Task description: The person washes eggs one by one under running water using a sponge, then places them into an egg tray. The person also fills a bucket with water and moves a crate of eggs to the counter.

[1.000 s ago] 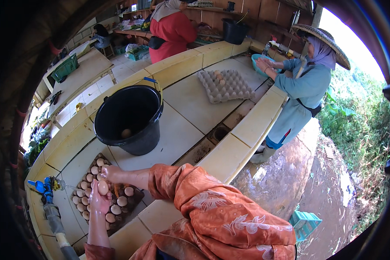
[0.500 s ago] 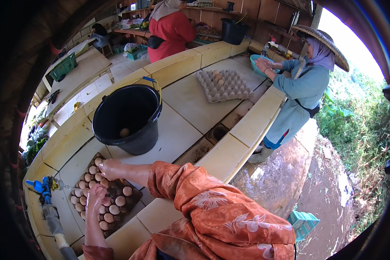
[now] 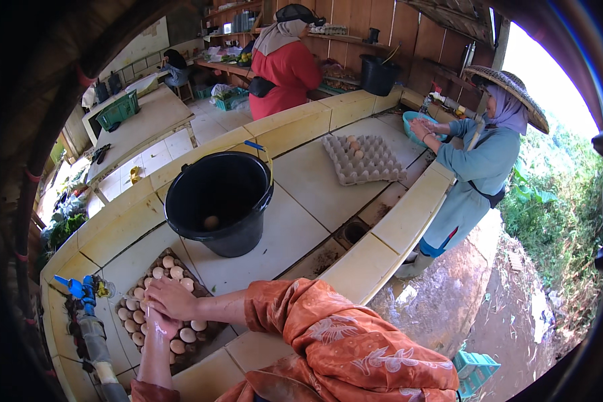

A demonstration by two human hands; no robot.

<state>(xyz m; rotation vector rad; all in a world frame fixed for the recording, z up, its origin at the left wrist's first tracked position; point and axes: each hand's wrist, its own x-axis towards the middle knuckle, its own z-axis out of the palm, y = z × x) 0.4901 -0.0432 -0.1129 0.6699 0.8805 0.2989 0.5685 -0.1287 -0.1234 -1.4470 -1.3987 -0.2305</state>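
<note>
My left hand (image 3: 162, 324) and my right hand (image 3: 171, 299) are pressed together above a dark egg tray (image 3: 206, 335). The right hand lies over the left with its fingers curled around it. Both look closed, and whatever may be between them is hidden. Brown eggs (image 3: 177, 346) fill much of the tray below, on both sides of my wrists. Just left of my hands, a blue-handled tap (image 3: 82, 289) lets out water toward them. Beyond the tray stands a black bucket (image 3: 234, 234) with a single egg (image 3: 211, 222) at its bottom.
A grey egg carton (image 3: 368, 161) holding a few eggs lies farther along the tiled basin. A low tiled wall (image 3: 382, 234) borders it. At the far end, a person in a woven hat (image 3: 489, 147) works over a turquoise bowl (image 3: 415, 130). Someone in red (image 3: 281, 77) stands behind.
My right hand has moved from the tray's far edge back onto my left hand. The view has shifted, so the scene sits lower and farther right.
</note>
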